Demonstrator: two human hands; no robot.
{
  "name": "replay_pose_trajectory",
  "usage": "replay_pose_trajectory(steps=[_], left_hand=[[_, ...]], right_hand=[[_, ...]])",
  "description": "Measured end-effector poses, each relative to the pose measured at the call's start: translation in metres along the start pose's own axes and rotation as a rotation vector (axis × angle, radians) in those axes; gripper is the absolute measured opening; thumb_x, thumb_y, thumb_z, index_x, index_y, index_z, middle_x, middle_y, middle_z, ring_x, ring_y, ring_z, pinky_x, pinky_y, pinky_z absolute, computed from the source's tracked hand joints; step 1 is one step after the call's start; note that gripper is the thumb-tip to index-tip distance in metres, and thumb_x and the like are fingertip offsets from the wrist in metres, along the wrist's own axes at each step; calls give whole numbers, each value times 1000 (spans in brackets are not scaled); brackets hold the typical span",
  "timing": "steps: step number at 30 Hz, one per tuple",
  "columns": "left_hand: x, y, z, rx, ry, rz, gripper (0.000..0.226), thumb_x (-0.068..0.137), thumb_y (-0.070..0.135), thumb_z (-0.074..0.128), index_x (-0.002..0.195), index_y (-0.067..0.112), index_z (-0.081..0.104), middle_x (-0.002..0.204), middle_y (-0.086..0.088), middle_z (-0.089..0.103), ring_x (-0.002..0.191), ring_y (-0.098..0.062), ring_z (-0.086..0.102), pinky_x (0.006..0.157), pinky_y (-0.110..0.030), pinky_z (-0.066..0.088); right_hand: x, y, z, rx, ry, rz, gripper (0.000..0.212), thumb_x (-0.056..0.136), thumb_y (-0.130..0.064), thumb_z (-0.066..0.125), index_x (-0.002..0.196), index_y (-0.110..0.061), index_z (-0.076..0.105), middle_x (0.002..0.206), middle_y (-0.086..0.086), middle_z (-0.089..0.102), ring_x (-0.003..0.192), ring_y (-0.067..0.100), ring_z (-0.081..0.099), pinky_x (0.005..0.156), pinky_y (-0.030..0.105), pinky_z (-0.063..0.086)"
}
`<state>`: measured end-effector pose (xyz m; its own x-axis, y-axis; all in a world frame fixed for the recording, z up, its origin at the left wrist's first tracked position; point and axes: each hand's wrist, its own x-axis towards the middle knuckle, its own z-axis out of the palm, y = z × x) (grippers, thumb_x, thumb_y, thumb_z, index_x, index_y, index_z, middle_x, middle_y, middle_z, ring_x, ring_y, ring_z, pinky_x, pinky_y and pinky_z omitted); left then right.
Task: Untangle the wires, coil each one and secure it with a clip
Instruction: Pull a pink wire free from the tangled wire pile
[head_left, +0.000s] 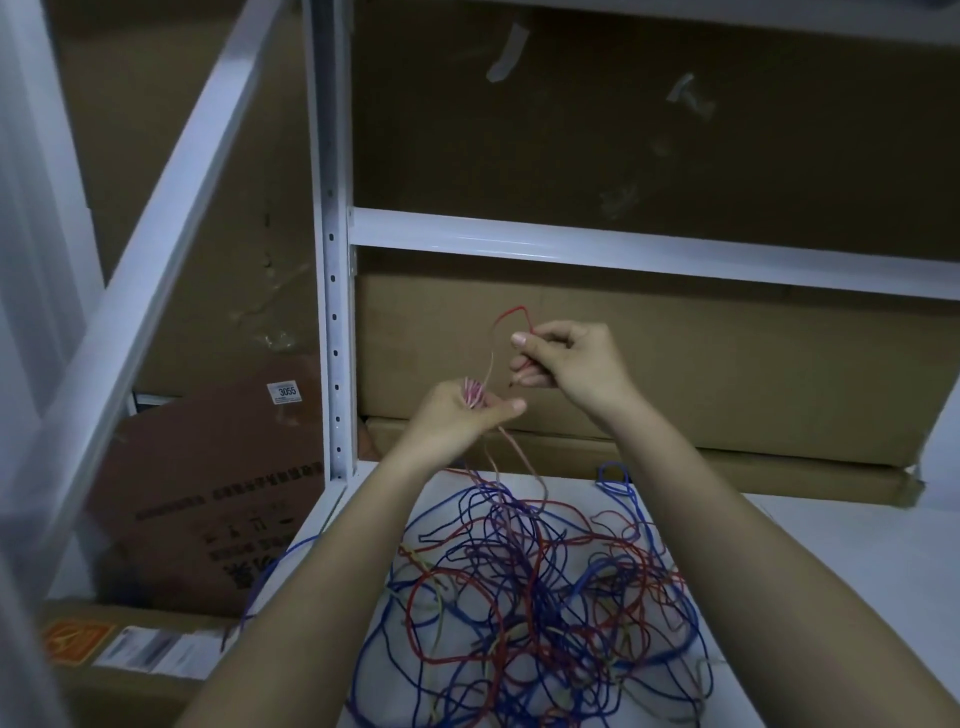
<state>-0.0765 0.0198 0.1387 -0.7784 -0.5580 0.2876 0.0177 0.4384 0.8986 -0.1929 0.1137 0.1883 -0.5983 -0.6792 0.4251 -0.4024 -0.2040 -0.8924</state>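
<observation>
Wires (524, 597) lie tangled on the shelf (831, 597) while the left hand (462, 415) grips a red coil (474, 393) and right hand (566, 364) fingers pinch its loose end.

Wires on the shelf, hands above.
Tangle of wires (524, 597) lies on shelf (810, 597); cardboard boxes (701, 364) behind; both hands (457, 415) raised over it.
</observation>
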Motion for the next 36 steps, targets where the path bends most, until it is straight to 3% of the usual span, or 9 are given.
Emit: replay_pose_trajectory(steps=[5, 8, 11, 14, 19, 24, 27, 31, 36], left_hand=[[8, -7, -9, 0, 111, -67, 6, 94, 13, 57, 90, 14, 62, 93, -8, 63, 86, -18, 59, 78, -30, 45], [18, -13, -21, 79, 249, -66, 7, 94, 11, 55, 91, 13, 62, 91, -10, 64, 87, -25, 59, 77, -32, 47], [24, -21, -31, 385, 353, -35, 8, 94, 14, 54, 88, 8, 56, 81, -6, 58, 78, -28, 57, 66, -35, 44], [27, -28, -34, 507, 336, -9, 12, 91, 17, 58, 86, 8, 53, 82, -8, 59, 79, -28, 58, 69, -40, 49], [23, -30, -31, 391, 199, -20, 36, 89, 36, 66, 78, 8, 44, 72, -6, 45, 65, -17, 42, 57, -31, 30], [13, -29, -33, 216, 55, 40, 37, 90, 45, 59, 71, 17, 45, 68, 1, 45, 65, -12, 43, 64, -30, 32], [3, -16, -28, 42, -124, 78, 34, 93, 42, 53, 67, 21, 53, 56, 9, 44, 55, -10, 42, 64, -23, 35], [-5, -9, -25, -515, -364, 124, 40, 91, 45, 48, 68, 13, 47, 43, 8, 26, 39, -12, 23, 45, -16, 28], [5, -2, -30, -1029, -156, 141, 33, 99, 30, 32, 78, 9, 47, 47, 6, 33, 43, -8, 29, 50, -21, 29]], right_hand=[[2, 0, -18, 31, 166, -79, 13, 95, -15, 57, 97, -10, 68, 53, -11, 54, 49, 4, 57, 57, 17, 50], [4, 2, -29, 195, 198, -8, 17, 97, -21, 54, 101, -12, 68, 52, -8, 44, 44, 6, 39, 47, 19, 44], [6, 7, -40, -355, 297, -202, 23, 92, -25, 62, 107, -10, 72, 92, 5, 71, 74, 5, 60, 68, 19, 49], [7, 15, -50, -1066, 328, -373, 30, 93, -41, 56, 108, -21, 73, 94, 4, 70, 89, 24, 61, 68, 31, 45], [14, 33, -49, -1153, 263, -389, 30, 97, -40, 50, 105, -18, 70, 95, 9, 67, 93, 30, 52, 75, 35, 35], [12, 27, -40, -921, 507, -461, 33, 96, -39, 51, 90, -11, 66, 78, 8, 66, 77, 21, 42, 69, 30, 26], [15, 20, -32, -895, 540, -401, 38, 97, -44, 47, 91, -11, 65, 71, 11, 62, 76, 29, 51, 64, 31, 29], [16, 27, -22, -1098, 293, -139, 44, 98, -51, 38, 101, -17, 65, 72, 5, 62, 60, 18, 46, 54, 26, 28], [-13, 65, 4, -1062, -134, -106, 41, 97, -51, 40, 109, -23, 68, 66, -5, 58, 61, 14, 52, 56, 27, 44]])
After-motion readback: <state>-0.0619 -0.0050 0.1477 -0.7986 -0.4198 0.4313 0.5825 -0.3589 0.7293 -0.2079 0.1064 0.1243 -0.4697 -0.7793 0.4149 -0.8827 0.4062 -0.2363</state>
